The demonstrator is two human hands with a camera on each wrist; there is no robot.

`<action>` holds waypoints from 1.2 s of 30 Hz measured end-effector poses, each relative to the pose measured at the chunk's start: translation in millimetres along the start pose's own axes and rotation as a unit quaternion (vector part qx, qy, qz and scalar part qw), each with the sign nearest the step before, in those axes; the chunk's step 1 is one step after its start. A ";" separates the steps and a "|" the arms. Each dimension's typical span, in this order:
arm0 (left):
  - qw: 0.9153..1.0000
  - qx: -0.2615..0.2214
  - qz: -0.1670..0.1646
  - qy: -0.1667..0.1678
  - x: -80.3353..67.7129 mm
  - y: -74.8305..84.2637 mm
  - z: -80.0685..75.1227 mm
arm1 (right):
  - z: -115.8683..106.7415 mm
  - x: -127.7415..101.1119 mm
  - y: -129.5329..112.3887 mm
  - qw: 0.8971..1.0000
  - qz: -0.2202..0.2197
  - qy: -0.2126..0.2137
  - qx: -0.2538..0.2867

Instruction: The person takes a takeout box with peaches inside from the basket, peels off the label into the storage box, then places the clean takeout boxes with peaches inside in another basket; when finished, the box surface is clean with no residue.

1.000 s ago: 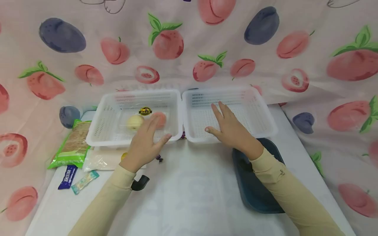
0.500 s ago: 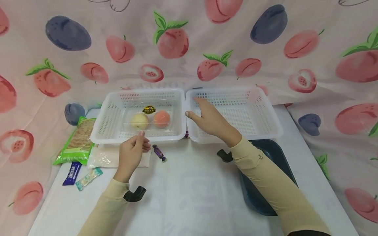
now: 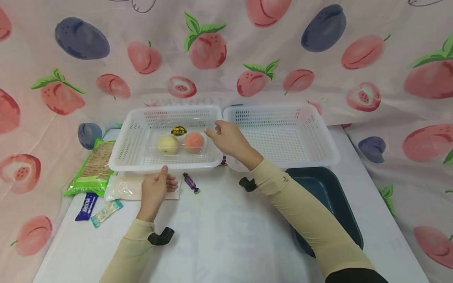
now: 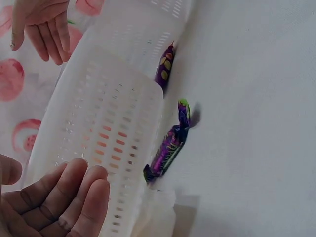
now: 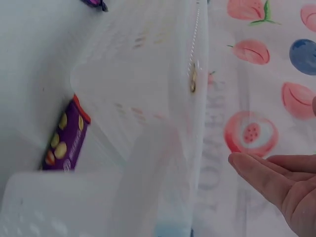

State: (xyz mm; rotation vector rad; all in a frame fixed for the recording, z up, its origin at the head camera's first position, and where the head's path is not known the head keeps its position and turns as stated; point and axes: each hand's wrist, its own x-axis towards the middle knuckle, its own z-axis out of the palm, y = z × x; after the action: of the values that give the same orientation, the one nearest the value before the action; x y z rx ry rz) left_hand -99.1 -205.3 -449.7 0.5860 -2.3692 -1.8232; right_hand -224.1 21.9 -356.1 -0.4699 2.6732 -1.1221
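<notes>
Resting at the front edge of the left white basket (image 3: 124, 157), the left hand (image 3: 155, 190) has its thumb up on the rim and its fingers loosely curled, holding nothing. Over that basket's right side, the right hand (image 3: 230, 139) hangs with relaxed fingers, just beside the clear fruit box (image 3: 180, 143) inside. A purple candy (image 3: 191, 183) lies on the table near the left hand.
</notes>
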 end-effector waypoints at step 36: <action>0.996 -0.068 -0.044 -0.025 10.4 -1.4 -7.9 | 74.5 43.9 -11.3 0.997 0.046 -0.009 -0.060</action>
State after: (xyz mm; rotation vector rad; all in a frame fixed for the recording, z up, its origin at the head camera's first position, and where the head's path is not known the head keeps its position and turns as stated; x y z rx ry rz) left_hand -106.0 -216.5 -450.4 0.6441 -2.2600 -2.0398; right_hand -239.8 -50.5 -402.1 -0.3703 2.7264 -0.9328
